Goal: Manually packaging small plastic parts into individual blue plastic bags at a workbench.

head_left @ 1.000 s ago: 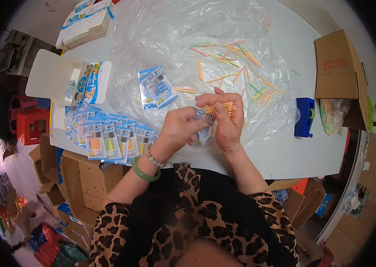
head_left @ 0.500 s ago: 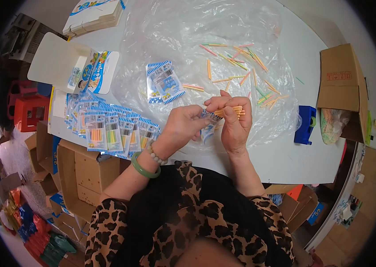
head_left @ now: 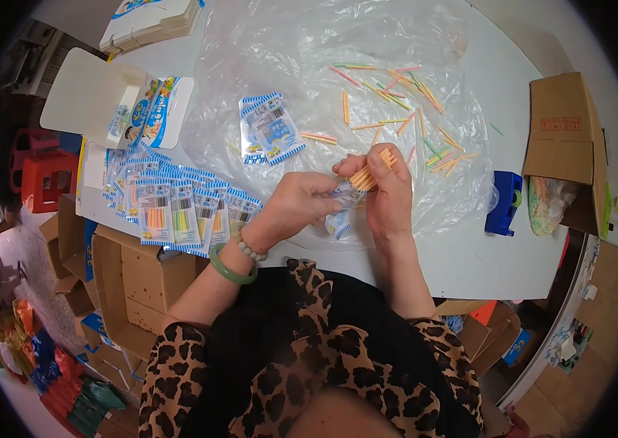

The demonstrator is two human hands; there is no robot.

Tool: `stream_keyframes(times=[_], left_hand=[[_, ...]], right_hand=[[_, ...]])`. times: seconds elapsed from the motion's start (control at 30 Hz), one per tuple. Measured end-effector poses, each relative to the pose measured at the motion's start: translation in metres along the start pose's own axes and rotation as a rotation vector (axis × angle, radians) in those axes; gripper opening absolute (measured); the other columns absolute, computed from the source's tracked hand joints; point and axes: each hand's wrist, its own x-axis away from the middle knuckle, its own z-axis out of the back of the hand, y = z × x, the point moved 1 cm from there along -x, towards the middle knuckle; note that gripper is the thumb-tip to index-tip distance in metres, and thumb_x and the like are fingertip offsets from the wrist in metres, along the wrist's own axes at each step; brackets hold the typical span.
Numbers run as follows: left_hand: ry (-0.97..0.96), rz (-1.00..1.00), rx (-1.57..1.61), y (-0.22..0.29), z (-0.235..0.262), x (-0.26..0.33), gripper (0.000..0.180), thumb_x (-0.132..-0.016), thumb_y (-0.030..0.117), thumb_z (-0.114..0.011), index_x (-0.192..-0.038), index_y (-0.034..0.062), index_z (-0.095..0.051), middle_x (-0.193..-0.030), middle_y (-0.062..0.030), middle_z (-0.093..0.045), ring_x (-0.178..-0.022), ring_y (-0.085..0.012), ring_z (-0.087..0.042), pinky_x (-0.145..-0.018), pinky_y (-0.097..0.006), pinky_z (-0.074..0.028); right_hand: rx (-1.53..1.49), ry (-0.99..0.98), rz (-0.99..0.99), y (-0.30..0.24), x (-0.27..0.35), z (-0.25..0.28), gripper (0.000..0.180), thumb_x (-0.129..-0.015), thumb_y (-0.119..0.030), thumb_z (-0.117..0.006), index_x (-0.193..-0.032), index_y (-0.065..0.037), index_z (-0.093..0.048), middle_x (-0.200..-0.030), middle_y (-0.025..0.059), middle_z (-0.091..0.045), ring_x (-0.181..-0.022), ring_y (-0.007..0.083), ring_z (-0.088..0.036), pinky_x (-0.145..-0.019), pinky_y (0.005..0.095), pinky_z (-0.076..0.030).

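My left hand [head_left: 296,203] is pinched on a small clear-and-blue packet [head_left: 338,223], which hangs partly below its fingers. Closed round a bundle of thin orange-yellow sticks [head_left: 367,175], my right hand [head_left: 391,204] is just beside the left one. The bundle's lower end meets the top of the packet; whether it is inside, I cannot tell. Flat blue-and-white packets [head_left: 272,131] lie beyond my left hand. To the left, overlapping packets [head_left: 166,208] show coloured sticks through clear windows. Loose pink, green, yellow and orange sticks [head_left: 389,98] are scattered past my right hand.
A crumpled clear plastic sheet [head_left: 316,44] covers much of the white table [head_left: 470,266]. An open display box [head_left: 115,95] and stacked flat cartons [head_left: 152,25] stand at left. On the right are a blue tape dispenser [head_left: 502,204] and a cardboard box [head_left: 561,131].
The orange-yellow bundle has tilted from nearly level to slanting up, as my right hand turned upright. My left hand keeps hold of the packet with little movement.
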Motion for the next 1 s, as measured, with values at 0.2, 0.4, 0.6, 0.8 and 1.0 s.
stream_keyframes(times=[0.2,0.4,0.6,0.8,1.0], left_hand=[[-0.004,0.026,0.014,-0.004,0.001,-0.004,0.008,-0.08,0.003,-0.067,-0.086,-0.0021,-0.065,-0.068,0.0006,-0.057,-0.057,-0.004,-0.051,-0.05,-0.019,-0.042],[0.035,0.057,0.109,0.0,-0.001,-0.004,0.012,-0.081,0.005,-0.067,-0.09,-0.0025,-0.065,-0.069,0.0009,-0.058,-0.057,-0.0038,-0.053,-0.051,-0.018,-0.043],[0.035,0.007,0.094,-0.004,-0.001,-0.005,0.013,-0.081,0.008,-0.065,-0.09,-0.0016,-0.066,-0.068,0.0004,-0.058,-0.056,-0.005,-0.053,-0.049,-0.02,-0.044],[0.081,-0.219,0.001,-0.005,-0.007,-0.011,0.015,-0.083,0.004,-0.059,-0.094,-0.0027,-0.066,-0.083,-0.0033,-0.061,-0.074,-0.0085,-0.056,-0.066,-0.022,-0.046],[0.114,-0.273,0.237,-0.008,-0.007,-0.006,0.019,-0.088,0.003,-0.052,-0.101,-0.0034,-0.064,-0.101,-0.0052,-0.061,-0.095,-0.0117,-0.055,-0.086,-0.025,-0.043]], right_hand=[[-0.029,-0.08,-0.037,0.002,0.0,0.007,0.017,-0.093,-0.022,-0.053,-0.089,-0.006,-0.047,-0.082,0.0159,-0.064,-0.09,0.0271,-0.061,-0.094,0.0409,-0.041],[-0.008,-0.155,0.038,-0.002,0.001,0.006,0.017,-0.093,-0.022,-0.053,-0.088,-0.006,-0.048,-0.09,0.0162,-0.065,-0.101,0.0269,-0.057,-0.096,0.0403,-0.038],[0.1,-0.188,-0.008,-0.002,0.001,0.006,0.018,-0.093,-0.022,-0.053,-0.088,-0.005,-0.05,-0.093,0.0154,-0.065,-0.101,0.0246,-0.057,-0.096,0.0386,-0.038],[0.277,-0.236,0.017,0.0,0.001,0.007,0.021,-0.092,-0.021,-0.054,-0.103,-0.003,-0.055,-0.118,0.0158,-0.058,-0.111,0.0227,-0.053,-0.098,0.0358,-0.038],[1.062,-0.381,0.153,-0.011,0.009,0.014,0.043,-0.086,-0.014,-0.062,-0.126,-0.004,-0.052,-0.129,0.0092,-0.052,-0.116,0.017,-0.05,-0.1,0.031,-0.036]])
